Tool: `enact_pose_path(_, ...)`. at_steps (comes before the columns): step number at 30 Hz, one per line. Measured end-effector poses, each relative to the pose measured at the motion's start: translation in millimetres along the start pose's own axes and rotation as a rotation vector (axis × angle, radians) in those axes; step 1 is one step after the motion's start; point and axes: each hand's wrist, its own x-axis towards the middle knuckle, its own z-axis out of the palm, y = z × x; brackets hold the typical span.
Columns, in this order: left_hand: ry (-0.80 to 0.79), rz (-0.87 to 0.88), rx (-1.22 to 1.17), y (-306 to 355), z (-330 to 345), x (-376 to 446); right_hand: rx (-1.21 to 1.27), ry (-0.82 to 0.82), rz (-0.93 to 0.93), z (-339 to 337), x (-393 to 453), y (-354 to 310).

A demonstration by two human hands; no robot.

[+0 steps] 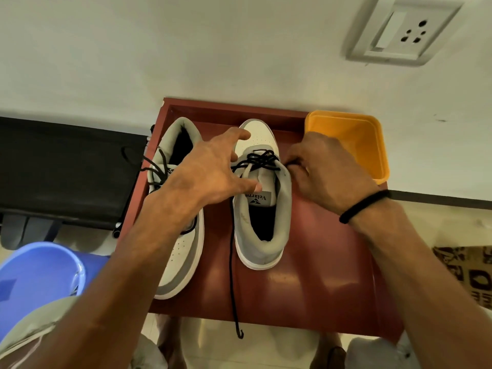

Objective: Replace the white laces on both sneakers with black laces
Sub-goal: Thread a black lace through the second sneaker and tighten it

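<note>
Two sneakers on a red table [306, 283], both threaded with black lace. Right hand [323, 170] pinches a lace [262, 159] end beside the right sneaker [262, 209]; its other end trails off the near table edge. Left hand [210, 171], fingers spread, spans that sneaker's tongue and toe, covering part of the left sneaker [178, 235].

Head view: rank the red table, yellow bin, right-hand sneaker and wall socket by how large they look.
1. Red table, clearly largest.
2. Right-hand sneaker and yellow bin look about alike; the bin sits farther from the camera, so I won't rank them.
3. Wall socket, smallest, also farthest.

Warm dim light, table glare, edges warped.
</note>
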Motion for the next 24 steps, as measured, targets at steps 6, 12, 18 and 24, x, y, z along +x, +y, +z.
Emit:
enact_pose_path(6, -0.007, -0.005, -0.002, -0.5, -0.1, 0.7, 0.752, 0.380, 0.323, -15.6, 1.0, 13.6)
enact_pose_path(12, 0.128, 0.061, -0.023, -0.7, 0.4, 2.0, 1.689, 0.409, 0.636, -33.1, 4.8, 8.8)
enact_pose_path(18, 0.354, 0.140, -0.044, -6.0, -6.5, 5.5, 0.685, 0.280, 0.374, -24.1, 2.3, 7.8)
enact_pose_path(24, 0.065, 0.074, 0.139, -6.4, 3.0, 5.0, 0.176, -0.155, 0.162, -9.7, -5.3, -3.4)
